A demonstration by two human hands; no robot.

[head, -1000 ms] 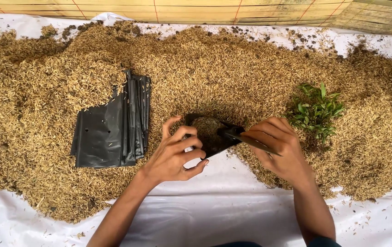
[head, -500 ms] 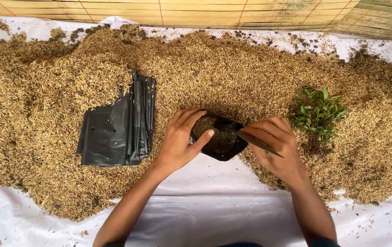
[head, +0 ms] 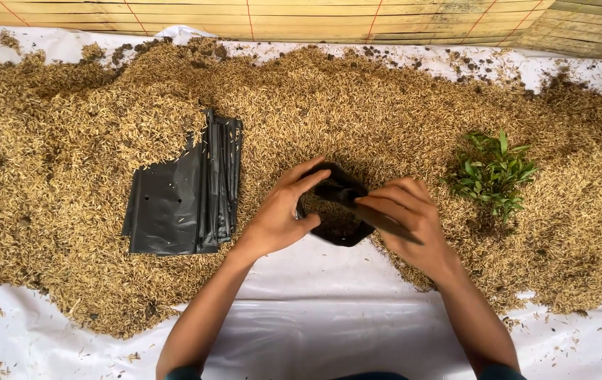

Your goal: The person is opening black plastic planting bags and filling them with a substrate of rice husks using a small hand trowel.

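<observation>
While husk-filled, black bag (head: 336, 214) sits between both hands' fingers (head: 308, 184).

We see a small black plastic bag (head: 336, 211) standing upright at the near edge of the husk heap, its mouth open and its inside partly filled with golden-brown rice husks (head: 332, 214). Its thin wall is crumpled and slightly glossy, and its base rests where the husks meet the white sheet.

Bare white sheet (head: 329, 309) below the hands; stack of black bags (head: 181, 200) left, green seedlings (head: 492, 172) right.
</observation>
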